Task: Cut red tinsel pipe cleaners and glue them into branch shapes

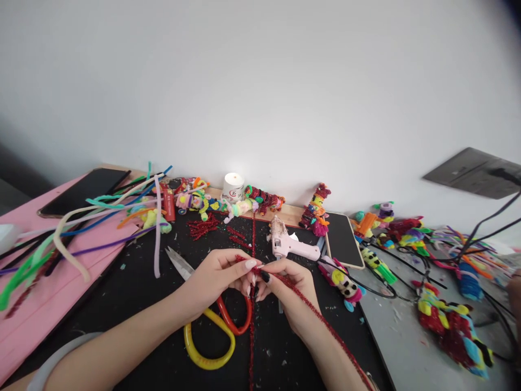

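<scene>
My left hand [223, 274] and my right hand [291, 282] meet over the black tabletop, both pinching a red tinsel pipe cleaner [311, 307]. From the fingertips it trails down over my right forearm. Another red glittery strand [251, 353] runs straight up and down below the hands; whether it joins the held piece, I cannot tell. Scissors [209, 361] with one yellow and one red handle lie partly under my left hand, blades spread. Cut red tinsel pieces [203, 227] lie beyond it. Behind my right hand rests a pale pink glue gun [299, 247].
Pipe cleaners [157, 233] in many colours heap at the left by a dark phone [85, 190]. A paper cup [233, 187] and pipe-cleaner figures [315, 209] line the wall. To the right are another phone [344, 239], more figures [453, 331], cables and a wall socket [474, 171].
</scene>
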### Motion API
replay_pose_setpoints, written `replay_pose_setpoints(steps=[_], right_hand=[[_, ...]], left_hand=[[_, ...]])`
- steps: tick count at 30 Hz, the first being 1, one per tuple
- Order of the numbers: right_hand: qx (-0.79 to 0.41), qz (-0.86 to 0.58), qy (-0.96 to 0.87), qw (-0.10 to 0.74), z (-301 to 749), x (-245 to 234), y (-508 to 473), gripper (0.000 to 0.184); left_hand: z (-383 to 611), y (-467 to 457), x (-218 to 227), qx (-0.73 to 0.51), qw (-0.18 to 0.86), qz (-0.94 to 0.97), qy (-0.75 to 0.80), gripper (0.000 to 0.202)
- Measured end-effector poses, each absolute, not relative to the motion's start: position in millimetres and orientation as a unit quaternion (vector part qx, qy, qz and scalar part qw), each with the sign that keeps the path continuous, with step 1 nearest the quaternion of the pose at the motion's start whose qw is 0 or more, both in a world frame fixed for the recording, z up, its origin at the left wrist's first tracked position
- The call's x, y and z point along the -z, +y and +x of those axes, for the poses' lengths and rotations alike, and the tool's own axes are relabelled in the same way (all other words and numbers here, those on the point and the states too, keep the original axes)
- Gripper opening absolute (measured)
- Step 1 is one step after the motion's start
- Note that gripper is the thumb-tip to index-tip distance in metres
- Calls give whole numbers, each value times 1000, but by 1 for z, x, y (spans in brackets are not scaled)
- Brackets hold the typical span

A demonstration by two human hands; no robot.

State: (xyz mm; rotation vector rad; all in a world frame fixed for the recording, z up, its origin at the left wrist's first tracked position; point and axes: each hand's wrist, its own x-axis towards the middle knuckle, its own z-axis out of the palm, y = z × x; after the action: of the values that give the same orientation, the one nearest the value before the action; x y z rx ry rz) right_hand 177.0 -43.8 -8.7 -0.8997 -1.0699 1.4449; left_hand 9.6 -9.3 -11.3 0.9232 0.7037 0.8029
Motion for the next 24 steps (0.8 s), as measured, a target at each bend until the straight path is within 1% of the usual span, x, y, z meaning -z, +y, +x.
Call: replay_pose_setpoints(steps=[3,5,8,11,14,17,24], right_hand=[[-583,-382,-459,550,177,8,-45,12],[-570,-392,-461,555,177,8,-45,9],[-561,-416,-465,544,177,8,-44,4],[-559,-438,-461,532,177,7,-44,5],[-559,-451,-457,525,177,6,-44,8],[-569,-450,-455,517,177,7,-44,11],[-596,-449,-458,483,177,11,-45,17]], left_hand=[[8,-7,9,-391,733,440,340,24],[8,-6,6,-404,724,435,350,23],[9,-5,3,-414,739,398,351,18],[9,-4,3,-413,762,371,334,14],[9,-4,4,-411,758,386,329,12],[8,-5,5,-419,732,413,344,19],[9,-8,7,-400,722,426,371,22]])
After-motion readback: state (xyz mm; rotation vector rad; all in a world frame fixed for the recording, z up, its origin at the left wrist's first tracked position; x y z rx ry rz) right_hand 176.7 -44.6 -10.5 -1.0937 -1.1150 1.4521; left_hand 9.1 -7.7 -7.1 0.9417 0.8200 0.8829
